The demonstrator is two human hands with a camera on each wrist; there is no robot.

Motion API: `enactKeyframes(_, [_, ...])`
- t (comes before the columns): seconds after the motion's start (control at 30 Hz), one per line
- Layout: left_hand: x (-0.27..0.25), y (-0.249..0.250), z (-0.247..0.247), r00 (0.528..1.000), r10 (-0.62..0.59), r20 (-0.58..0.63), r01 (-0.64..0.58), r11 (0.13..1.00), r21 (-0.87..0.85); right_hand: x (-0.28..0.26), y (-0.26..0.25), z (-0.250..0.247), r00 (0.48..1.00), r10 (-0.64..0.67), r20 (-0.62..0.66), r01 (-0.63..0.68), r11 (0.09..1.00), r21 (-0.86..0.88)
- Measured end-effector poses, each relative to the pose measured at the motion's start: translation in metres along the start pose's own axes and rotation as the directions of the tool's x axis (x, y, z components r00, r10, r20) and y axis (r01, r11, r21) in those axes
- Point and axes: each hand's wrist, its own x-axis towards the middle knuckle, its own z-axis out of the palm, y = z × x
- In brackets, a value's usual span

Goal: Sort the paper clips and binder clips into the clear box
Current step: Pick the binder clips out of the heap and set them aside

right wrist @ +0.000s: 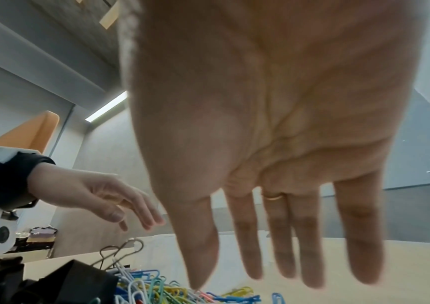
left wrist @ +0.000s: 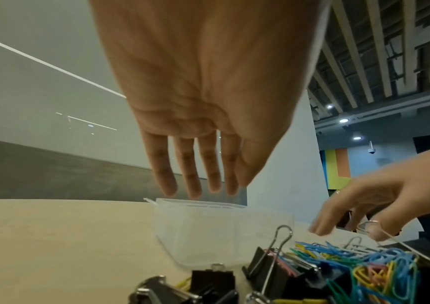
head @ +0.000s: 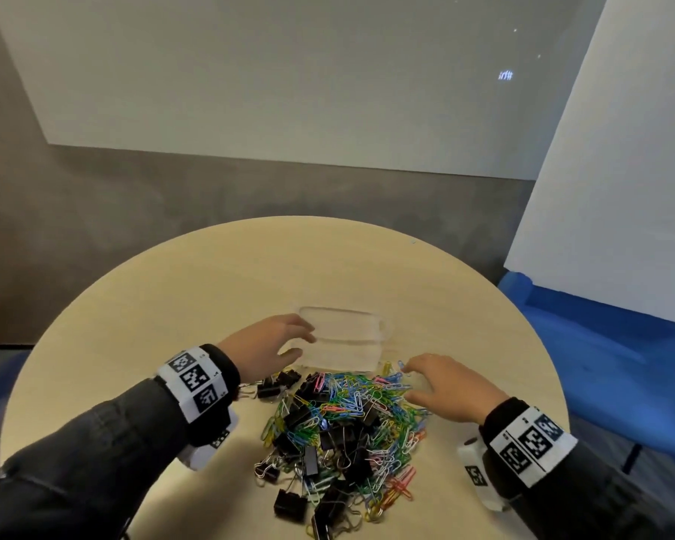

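A clear plastic box [head: 351, 344] stands in the middle of the round table, and I see nothing inside it. Just in front of it lies a mixed pile of coloured paper clips [head: 351, 403] and black binder clips [head: 289, 504]. My left hand [head: 304, 341] hovers with straight fingers just over the box's left end; in the left wrist view its fingertips [left wrist: 196, 191] hang above the box rim [left wrist: 198, 204]. My right hand [head: 408, 383] is spread open over the pile's far right edge, with its fingers [right wrist: 273, 273] above the paper clips [right wrist: 157, 288] and holding nothing.
The beige table [head: 172, 305] has bare surface behind and to the left of the box. A blue seat [head: 601, 344] and a white panel [head: 620, 189] stand off the table's right side. Loose binder clips [head: 269, 387] lie near my left wrist.
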Motion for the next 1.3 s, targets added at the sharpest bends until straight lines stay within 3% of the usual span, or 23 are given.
enactKeyframes(0.1, [0.008,0.002,0.005,0.999,0.023,0.049,-0.023,1.000,-0.016,0.002,-0.010,0.000,0.996,-0.085,0.006,0.084,0.995,0.057])
enactKeyframes(0.23, [0.009,0.003,0.014,0.996,-0.004,0.092,0.017,0.991,-0.134,0.001,-0.019,0.006,0.985,-0.126,0.117,0.113,0.987,0.116])
enactKeyframes(0.9, [-0.001,0.011,0.017,0.969,0.084,0.234,-0.032,0.975,-0.221,-0.021,-0.025,0.017,0.968,-0.225,0.107,0.217,0.973,0.081])
enactKeyframes(1.03, [-0.004,0.020,0.012,0.992,0.059,0.113,-0.052,0.997,-0.062,-0.018,-0.023,0.011,0.982,-0.185,0.034,0.183,0.982,0.042])
enactKeyframes(1.13, [-0.007,0.028,0.008,0.999,0.052,-0.016,-0.051,0.997,0.066,-0.016,-0.022,0.013,0.984,-0.168,0.060,0.166,0.985,0.040])
enactKeyframes(1.3, [-0.006,0.033,0.006,0.991,0.135,-0.020,-0.135,0.990,-0.048,-0.013,-0.025,0.020,0.981,-0.194,0.030,0.191,0.979,0.069])
